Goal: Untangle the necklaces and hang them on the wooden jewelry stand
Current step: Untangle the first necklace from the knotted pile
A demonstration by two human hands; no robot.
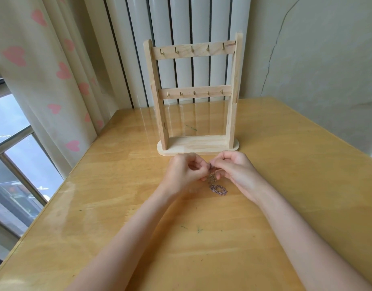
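A small tangle of thin pinkish-brown necklaces [217,189] hangs between my hands and pools on the table just below them. My left hand [186,172] pinches the upper part of the tangle from the left. My right hand [236,172] pinches it from the right, fingertips almost touching the left ones. The wooden jewelry stand [194,95] stands upright just beyond my hands, with two crossbars that each carry several small brass hooks. Nothing hangs on any hook. Its oval base [197,145] lies a short way in front of my knuckles.
The yellow wooden table [201,238] has a few small green marks. A white radiator [180,22] stands behind the stand. A curtain with pink hearts [61,72] and a window [13,143] are at the left. A cracked wall [306,49] is at the right.
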